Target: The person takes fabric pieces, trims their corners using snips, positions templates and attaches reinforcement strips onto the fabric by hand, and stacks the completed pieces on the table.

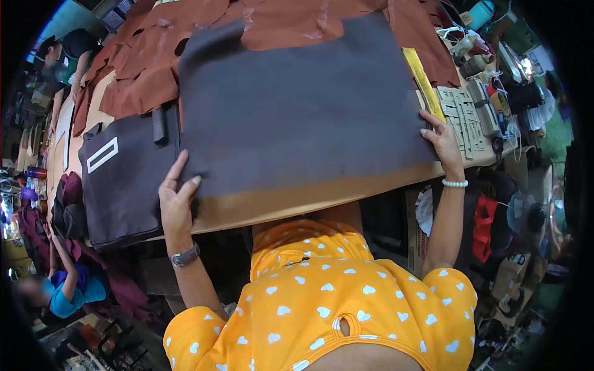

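A large dark grey-brown sheet (303, 111), which looks like leather, spreads over the work table (266, 207), with a wide curved notch in its far edge. My left hand (177, 207) is at its near left corner, index finger stretched along the side and thumb over the edge. At the right edge, my right hand (444, 143) has its thumb and a finger on top of the sheet. The other fingers of both hands are mostly hidden. A yellow metal ruler (424, 85) lies just beyond my right hand.
Reddish-brown leather pieces (139, 74) cover the far side. Left are a folded dark stack (127, 185), a white rectangular frame (103, 154) and a dark bar (159, 127). Right are pale slotted templates (461, 117) and tools. Two other people (77, 55) (77, 287) are at the left.
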The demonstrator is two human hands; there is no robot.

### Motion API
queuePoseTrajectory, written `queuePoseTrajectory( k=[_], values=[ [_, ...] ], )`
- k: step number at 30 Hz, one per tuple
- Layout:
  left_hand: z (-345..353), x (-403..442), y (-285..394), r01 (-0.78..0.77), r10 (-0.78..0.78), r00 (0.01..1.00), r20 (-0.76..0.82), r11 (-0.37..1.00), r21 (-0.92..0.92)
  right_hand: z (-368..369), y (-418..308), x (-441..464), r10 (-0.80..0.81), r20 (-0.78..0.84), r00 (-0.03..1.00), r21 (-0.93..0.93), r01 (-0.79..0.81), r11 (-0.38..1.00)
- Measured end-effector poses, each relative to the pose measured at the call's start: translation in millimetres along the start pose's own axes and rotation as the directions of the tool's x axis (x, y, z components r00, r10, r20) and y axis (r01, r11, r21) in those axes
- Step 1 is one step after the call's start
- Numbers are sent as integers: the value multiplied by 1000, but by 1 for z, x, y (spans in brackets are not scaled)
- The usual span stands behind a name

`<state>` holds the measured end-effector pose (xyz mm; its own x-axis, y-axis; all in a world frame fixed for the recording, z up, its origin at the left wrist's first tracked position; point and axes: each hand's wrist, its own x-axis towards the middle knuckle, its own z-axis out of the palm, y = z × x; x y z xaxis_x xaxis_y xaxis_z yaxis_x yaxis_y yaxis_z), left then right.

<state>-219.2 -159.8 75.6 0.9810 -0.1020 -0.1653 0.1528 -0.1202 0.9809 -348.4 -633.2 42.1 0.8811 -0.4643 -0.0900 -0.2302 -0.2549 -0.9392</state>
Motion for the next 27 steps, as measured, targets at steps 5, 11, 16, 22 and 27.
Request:
queuePoseTrajectory(
  k=[5,11,16,22,27],
  values=[
    [-16,-18,-38,-142,105,987,120,921,362,-2,6,-30,102,-49,994,85,-97,992],
    [73,-12,-12,-582,567,777,273,483,655,3,-22,-27,-72,-20,997,79,74,994],
    [148,-7,-35,-761,519,646,560,384,522,55,-92,-9,-270,98,958,43,267,963],
    [136,27,-43,-276,258,912,318,961,12,167,-123,20,-594,361,719,58,618,784],
    [84,88,-11,43,16,984,179,946,-322,238,-115,10,-646,498,579,216,639,739]
  ],
)
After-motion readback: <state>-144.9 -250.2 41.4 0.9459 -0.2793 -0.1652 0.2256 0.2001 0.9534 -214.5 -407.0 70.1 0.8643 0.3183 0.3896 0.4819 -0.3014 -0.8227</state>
